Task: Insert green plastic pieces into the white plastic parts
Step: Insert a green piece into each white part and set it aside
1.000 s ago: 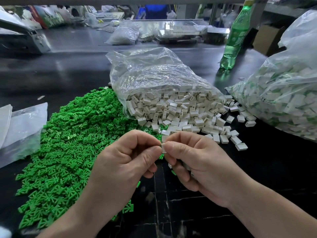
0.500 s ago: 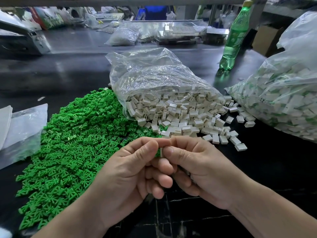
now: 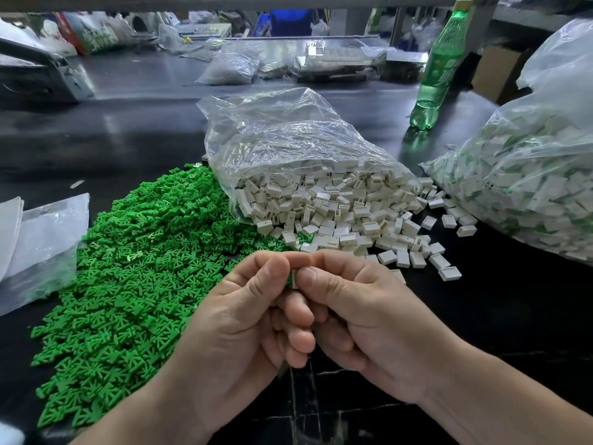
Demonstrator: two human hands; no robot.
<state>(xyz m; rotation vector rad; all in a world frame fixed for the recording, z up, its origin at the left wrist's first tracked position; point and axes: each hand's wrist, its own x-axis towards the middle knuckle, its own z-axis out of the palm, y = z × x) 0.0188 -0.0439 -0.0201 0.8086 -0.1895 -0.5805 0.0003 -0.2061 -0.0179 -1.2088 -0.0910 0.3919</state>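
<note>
Black worktop point(image 3: 513, 316) carries green pieces point(image 3: 134, 284) left, white parts point(image 3: 337, 213) beyond; left hand point(image 3: 237, 326) and right hand point(image 3: 369, 319) together pinch a green-and-white part point(image 3: 293, 279).

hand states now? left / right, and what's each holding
Left hand: closed, thumb and forefinger pinching a green piece.
Right hand: closed, pinching a white part against that green piece; most of it is hidden by the fingers.

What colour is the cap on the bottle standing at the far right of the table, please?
The cap is yellowish-green, seen in the head view.
</note>
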